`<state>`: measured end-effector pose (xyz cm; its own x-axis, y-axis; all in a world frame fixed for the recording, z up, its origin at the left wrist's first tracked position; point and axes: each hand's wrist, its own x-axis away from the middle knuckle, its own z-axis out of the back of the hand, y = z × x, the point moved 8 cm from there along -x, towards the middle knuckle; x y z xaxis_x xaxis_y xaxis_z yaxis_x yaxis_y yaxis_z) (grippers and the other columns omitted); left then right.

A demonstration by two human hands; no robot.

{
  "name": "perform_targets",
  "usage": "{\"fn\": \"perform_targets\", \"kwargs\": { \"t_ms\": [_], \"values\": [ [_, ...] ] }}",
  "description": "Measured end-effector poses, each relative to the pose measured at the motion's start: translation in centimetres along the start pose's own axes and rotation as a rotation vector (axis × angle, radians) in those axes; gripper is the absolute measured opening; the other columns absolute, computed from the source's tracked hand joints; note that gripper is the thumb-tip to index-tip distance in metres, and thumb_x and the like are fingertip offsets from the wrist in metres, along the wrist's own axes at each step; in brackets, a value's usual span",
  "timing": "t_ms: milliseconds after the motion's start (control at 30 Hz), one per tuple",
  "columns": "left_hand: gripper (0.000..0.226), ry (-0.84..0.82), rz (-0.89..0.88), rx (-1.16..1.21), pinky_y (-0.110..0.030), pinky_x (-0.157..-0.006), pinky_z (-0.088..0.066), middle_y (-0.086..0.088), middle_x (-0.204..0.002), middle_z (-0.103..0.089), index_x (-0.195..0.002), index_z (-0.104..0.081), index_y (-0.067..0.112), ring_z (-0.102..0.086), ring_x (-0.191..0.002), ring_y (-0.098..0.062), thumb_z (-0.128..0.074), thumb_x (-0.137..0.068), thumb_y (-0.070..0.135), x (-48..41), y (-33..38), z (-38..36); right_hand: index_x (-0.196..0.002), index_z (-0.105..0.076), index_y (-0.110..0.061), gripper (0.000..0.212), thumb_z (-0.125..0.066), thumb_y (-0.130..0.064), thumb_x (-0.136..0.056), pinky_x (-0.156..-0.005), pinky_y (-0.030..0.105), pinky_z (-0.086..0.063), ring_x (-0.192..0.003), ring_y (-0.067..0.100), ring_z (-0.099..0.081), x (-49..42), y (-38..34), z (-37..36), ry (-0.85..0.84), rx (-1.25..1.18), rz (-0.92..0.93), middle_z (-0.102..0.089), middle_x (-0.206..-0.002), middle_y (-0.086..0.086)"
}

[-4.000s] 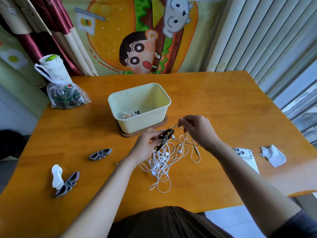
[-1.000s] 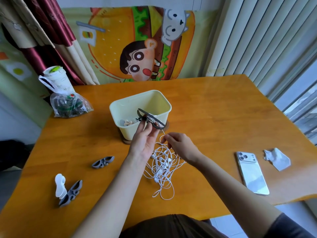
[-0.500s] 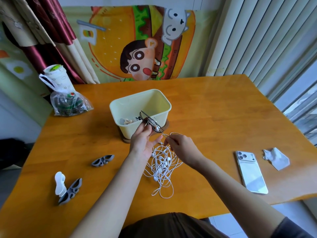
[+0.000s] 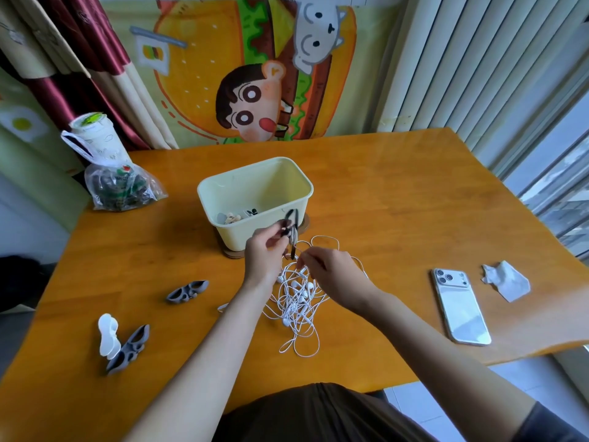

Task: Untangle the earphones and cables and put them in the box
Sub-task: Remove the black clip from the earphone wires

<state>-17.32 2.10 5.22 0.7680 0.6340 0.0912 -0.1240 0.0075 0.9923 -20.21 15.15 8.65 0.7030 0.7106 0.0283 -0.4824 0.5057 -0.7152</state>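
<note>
A tangle of white earphones point(image 4: 298, 301) lies on the wooden table point(image 4: 398, 212), just in front of the pale yellow box point(image 4: 255, 199). My left hand point(image 4: 263, 255) grips a black cable winder point(image 4: 291, 232) upright against the box's front wall. My right hand point(image 4: 331, 274) pinches a white cable strand right beside the winder's lower end. One white loop point(image 4: 325, 242) lies beyond my right hand. A few small items rest on the box's floor.
Two grey winders point(image 4: 187, 291) point(image 4: 129, 349) and a white one point(image 4: 108, 334) lie at the left. A phone point(image 4: 460, 306) and a crumpled tissue point(image 4: 505, 280) lie at the right. A plastic bag point(image 4: 122, 186) with a cup sits at the far left.
My left hand has turned the black winder from slanting to upright and lowered it a little. My right hand stays at the cable beside it.
</note>
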Motion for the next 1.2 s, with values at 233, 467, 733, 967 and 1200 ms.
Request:
{"fn": "perform_targets", "kwargs": {
  "t_ms": [233, 467, 733, 967, 1200],
  "values": [
    [0.039, -0.3, -0.172, -0.393, 0.003, -0.079, -0.036, -0.006, -0.109, -0.056, -0.126, -0.06, 0.009, -0.053, -0.103, -0.012, -0.054, -0.091, -0.007, 1.0, -0.5, -1.5, -0.076, -0.063, -0.023, 0.029, -0.045, -0.027, -0.098, -0.044, 0.024, -0.024, -0.049, 0.015, -0.034, -1.2, 1.3, 4.1, 0.081, -0.063, -0.068, -0.051, -0.06, 0.003],
    [0.036, -0.498, -0.13, -0.207, -0.012, -0.094, -0.042, -0.002, -0.114, -0.061, -0.122, -0.064, 0.014, -0.057, -0.108, -0.008, -0.056, -0.091, -0.003, 2.1, 0.5, -2.8, -0.079, -0.068, -0.017, 0.029, -0.047, -0.026, -0.097, -0.044, 0.016, -0.028, -0.053, 0.013, -0.042, -2.0, 3.9, 6.0, 0.178, -0.122, -0.179, -0.055, -0.066, -0.001],
    [0.033, -0.507, 0.063, 0.453, -0.03, -0.086, -0.054, -0.003, -0.101, -0.07, -0.113, -0.061, 0.011, -0.065, -0.098, -0.017, -0.044, -0.093, -0.008, 2.8, 2.0, -4.1, -0.064, -0.058, -0.018, 0.04, -0.043, -0.032, -0.099, -0.048, 0.02, -0.027, -0.046, 0.005, -0.035, -0.9, 4.8, 2.4, 0.146, -0.43, -0.271, -0.046, -0.054, -0.011],
    [0.037, -0.332, 0.183, 0.715, -0.032, -0.088, -0.055, -0.008, -0.123, -0.061, -0.123, -0.056, 0.015, -0.062, -0.107, -0.018, -0.039, -0.096, -0.003, 1.8, 1.1, -3.0, -0.066, -0.054, -0.017, 0.041, -0.038, -0.032, -0.101, -0.044, 0.014, -0.028, -0.045, 0.002, -0.034, -0.9, 3.7, 0.2, 0.042, -0.506, -0.275, -0.046, -0.054, -0.009],
    [0.038, -0.132, 0.229, 0.78, -0.034, -0.083, -0.056, -0.012, -0.138, -0.053, -0.129, -0.052, 0.015, -0.053, -0.123, -0.028, -0.04, -0.097, -0.002, 0.8, 0.3, -1.6, -0.069, -0.057, -0.017, 0.039, -0.038, -0.029, -0.101, -0.047, 0.014, -0.03, -0.047, 0.003, -0.039, -0.6, 3.2, -1.5, -0.03, -0.357, -0.236, -0.05, -0.057, -0.007]
  ]
}}
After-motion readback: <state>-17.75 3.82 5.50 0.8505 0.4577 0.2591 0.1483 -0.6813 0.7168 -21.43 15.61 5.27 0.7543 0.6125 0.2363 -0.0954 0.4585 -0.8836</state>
